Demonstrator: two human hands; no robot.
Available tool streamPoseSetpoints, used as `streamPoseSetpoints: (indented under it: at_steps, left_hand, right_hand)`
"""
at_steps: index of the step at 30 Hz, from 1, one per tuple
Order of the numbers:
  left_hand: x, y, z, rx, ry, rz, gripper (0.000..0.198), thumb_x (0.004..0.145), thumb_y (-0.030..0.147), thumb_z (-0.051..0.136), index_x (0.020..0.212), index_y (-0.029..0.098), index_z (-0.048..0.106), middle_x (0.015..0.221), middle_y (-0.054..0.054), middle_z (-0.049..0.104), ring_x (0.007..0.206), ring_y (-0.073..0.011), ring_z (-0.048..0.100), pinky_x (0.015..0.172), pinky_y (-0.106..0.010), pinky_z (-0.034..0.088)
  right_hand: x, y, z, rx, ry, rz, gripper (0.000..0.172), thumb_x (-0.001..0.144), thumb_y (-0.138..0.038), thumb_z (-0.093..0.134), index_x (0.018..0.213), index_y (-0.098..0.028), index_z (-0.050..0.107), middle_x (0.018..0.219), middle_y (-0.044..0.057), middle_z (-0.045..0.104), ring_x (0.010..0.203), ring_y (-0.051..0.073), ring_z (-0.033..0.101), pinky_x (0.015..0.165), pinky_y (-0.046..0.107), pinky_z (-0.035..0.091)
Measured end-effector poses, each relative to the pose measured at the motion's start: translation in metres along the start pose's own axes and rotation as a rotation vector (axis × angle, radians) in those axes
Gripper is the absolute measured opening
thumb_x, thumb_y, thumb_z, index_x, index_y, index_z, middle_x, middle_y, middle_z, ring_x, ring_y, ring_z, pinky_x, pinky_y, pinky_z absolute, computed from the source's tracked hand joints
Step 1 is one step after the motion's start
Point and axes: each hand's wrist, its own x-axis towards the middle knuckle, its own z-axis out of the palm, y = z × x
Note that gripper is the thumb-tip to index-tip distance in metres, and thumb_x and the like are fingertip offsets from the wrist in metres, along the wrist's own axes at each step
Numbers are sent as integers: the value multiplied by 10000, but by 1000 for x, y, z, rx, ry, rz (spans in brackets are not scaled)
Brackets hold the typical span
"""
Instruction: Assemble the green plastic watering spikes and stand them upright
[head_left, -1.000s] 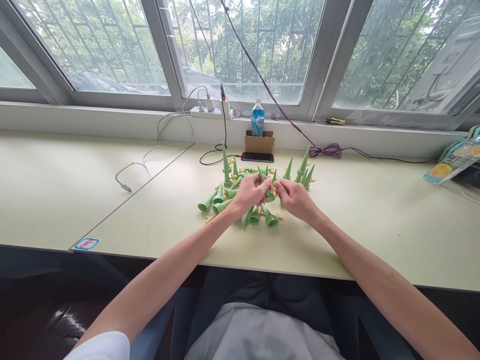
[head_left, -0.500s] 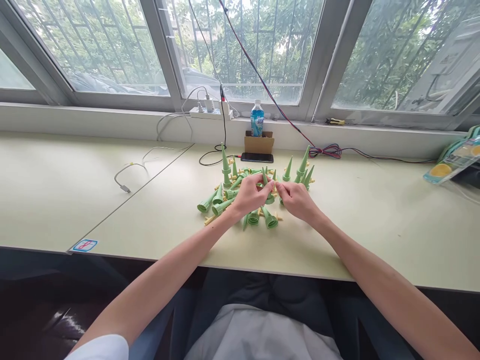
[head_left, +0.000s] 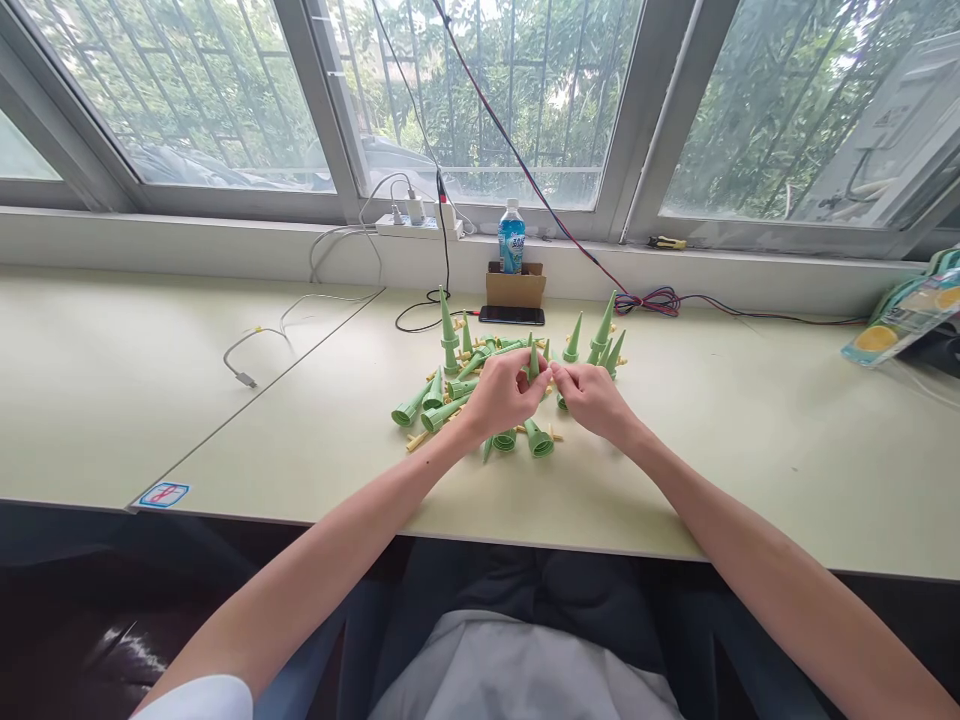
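Note:
A heap of green plastic cones (head_left: 442, 395) and small yellow pegs (head_left: 418, 438) lies on the pale green table (head_left: 712, 440). Some cones stand upright (head_left: 448, 330), others lie on their sides. My left hand (head_left: 501, 395) is closed around one green cone (head_left: 533, 362) whose tip points up. My right hand (head_left: 595, 397) is pinched beside it, fingertips at the cone's side on what looks like a small yellow peg. Both hands hover just above the heap's middle.
Behind the heap are a black phone (head_left: 513, 315), a cardboard box (head_left: 515, 287) and a water bottle (head_left: 511, 237). A power strip (head_left: 416, 222) with cables sits on the sill. A white cable (head_left: 255, 345) lies left; a packet (head_left: 904, 320) lies far right.
The held cone has sunk a little deeper into my left hand and the two hands have drawn closer together. The view has shifted slightly.

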Motion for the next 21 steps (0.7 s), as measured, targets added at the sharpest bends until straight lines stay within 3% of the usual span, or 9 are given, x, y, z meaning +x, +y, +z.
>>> streamPoseSetpoints:
  at_steps: [11, 21]
  left_hand:
    - [0, -4, 0, 83, 1, 92, 119, 818, 240, 622, 745, 171, 559, 768, 1, 627, 510, -69, 462, 565, -245, 447]
    - [1, -12, 2, 128, -1, 236, 136, 883, 230, 565, 758, 180, 577, 732, -7, 568, 542, -90, 446, 538, -246, 406]
  right_hand:
    - [0, -4, -2, 3, -24, 26, 453, 962, -442, 333, 582, -208, 259, 532, -35, 272, 535, 107, 264, 521, 275, 207]
    - [0, -3, -2, 17, 6, 22, 463, 963, -455, 334, 577, -210, 262, 527, -36, 264, 529, 107, 256, 507, 274, 201]
